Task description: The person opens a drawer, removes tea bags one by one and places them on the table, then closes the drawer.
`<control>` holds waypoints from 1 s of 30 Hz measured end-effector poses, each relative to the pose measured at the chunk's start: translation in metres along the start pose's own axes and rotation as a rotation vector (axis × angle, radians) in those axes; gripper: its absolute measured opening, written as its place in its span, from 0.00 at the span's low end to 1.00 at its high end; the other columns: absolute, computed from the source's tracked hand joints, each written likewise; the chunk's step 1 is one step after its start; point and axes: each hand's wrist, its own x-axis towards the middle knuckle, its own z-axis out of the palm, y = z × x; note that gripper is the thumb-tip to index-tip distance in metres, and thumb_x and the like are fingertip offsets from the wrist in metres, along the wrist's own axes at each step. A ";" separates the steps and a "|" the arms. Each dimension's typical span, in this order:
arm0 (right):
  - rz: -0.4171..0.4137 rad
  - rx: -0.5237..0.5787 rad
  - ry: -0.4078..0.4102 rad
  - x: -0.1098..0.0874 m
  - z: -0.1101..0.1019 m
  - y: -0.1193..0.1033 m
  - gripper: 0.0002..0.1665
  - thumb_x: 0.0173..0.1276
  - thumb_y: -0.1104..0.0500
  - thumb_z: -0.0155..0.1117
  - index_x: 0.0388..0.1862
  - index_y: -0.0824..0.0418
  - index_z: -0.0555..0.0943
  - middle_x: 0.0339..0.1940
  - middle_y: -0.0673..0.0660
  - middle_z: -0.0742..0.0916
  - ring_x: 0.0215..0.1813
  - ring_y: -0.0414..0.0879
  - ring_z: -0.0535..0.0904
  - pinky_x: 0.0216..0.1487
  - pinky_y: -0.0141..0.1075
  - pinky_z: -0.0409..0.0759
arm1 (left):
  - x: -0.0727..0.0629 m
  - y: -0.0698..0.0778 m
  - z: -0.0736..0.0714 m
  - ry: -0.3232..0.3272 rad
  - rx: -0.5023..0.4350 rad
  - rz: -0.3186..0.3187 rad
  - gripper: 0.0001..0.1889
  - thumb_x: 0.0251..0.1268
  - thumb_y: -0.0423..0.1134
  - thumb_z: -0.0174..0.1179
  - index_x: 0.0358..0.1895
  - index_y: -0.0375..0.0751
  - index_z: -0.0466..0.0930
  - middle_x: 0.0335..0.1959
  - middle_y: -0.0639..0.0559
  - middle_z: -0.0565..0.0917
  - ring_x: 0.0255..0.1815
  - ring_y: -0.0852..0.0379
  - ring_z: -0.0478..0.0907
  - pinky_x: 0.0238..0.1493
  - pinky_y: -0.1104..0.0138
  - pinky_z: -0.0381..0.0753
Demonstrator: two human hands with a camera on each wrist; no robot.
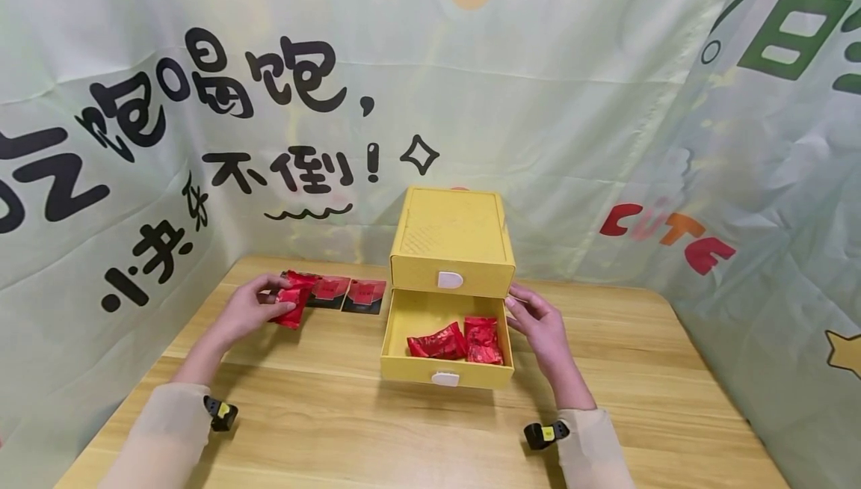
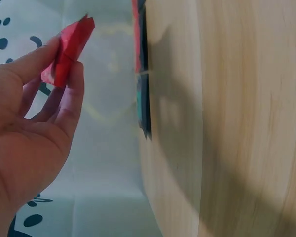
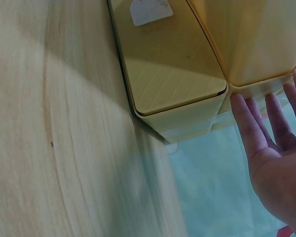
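Between thumb and fingers, my left hand [image 1: 247, 308] pinches a small red wrapped packet [image 1: 294, 300], held up over the table's left side; the left wrist view shows the same packet [image 2: 68, 54] at the fingertips. A yellow two-drawer box [image 1: 449, 227] stands mid-table with its lower drawer [image 1: 430, 371] pulled out. Two more red packets lie in that drawer, one slanted [image 1: 439, 342] and one upright [image 1: 483, 341]. My right hand [image 1: 543, 330] is at the box's right side, its fairly straight fingers [image 3: 247, 123] against the yellow wall.
Two dark cards with red pictures, a left one [image 1: 329, 291] and a right one [image 1: 364, 296], lie left of the box. White tabs mark both drawer fronts. A printed cloth [image 1: 538, 137] hangs behind and beside the wooden table [image 1: 323, 414].
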 end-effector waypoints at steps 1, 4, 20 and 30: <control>0.001 0.003 0.001 0.000 0.000 -0.001 0.23 0.77 0.59 0.65 0.66 0.71 0.79 0.67 0.60 0.80 0.55 0.37 0.83 0.52 0.35 0.87 | 0.000 -0.001 -0.001 -0.008 0.001 -0.008 0.23 0.68 0.33 0.70 0.62 0.31 0.75 0.59 0.25 0.78 0.56 0.36 0.83 0.43 0.65 0.88; 0.011 0.004 -0.004 -0.001 0.001 -0.002 0.25 0.77 0.60 0.65 0.67 0.72 0.78 0.68 0.60 0.80 0.55 0.37 0.83 0.53 0.35 0.86 | 0.001 -0.005 -0.005 -0.028 0.029 -0.021 0.24 0.68 0.33 0.70 0.62 0.29 0.75 0.59 0.25 0.78 0.54 0.38 0.83 0.42 0.65 0.88; 0.007 0.007 0.000 -0.001 0.001 -0.001 0.25 0.78 0.60 0.65 0.67 0.73 0.77 0.65 0.54 0.82 0.55 0.36 0.83 0.52 0.35 0.87 | 0.006 -0.034 -0.022 -0.098 0.217 -0.113 0.23 0.67 0.37 0.70 0.60 0.30 0.77 0.63 0.23 0.75 0.57 0.34 0.77 0.48 0.57 0.83; -0.001 0.010 -0.002 -0.001 0.001 -0.002 0.26 0.78 0.59 0.65 0.67 0.74 0.77 0.68 0.60 0.80 0.55 0.36 0.83 0.53 0.36 0.87 | 0.005 -0.043 -0.020 -0.097 0.177 -0.160 0.26 0.67 0.40 0.71 0.61 0.28 0.75 0.63 0.22 0.74 0.55 0.36 0.77 0.48 0.58 0.83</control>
